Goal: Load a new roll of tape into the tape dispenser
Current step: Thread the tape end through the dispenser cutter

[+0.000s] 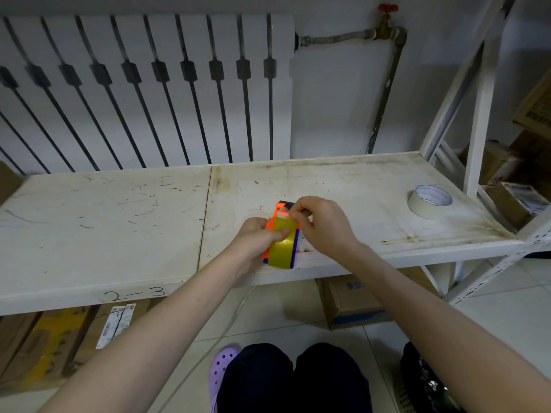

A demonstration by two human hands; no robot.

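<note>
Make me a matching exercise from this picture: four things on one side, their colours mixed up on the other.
Things:
1. tape dispenser
2. loose tape roll
3. clog
4. valve handle

Colours:
a. red
b. purple
c. off-white
d. orange and blue

Pairs: 1-d, 2-c, 3-b, 4-a
</note>
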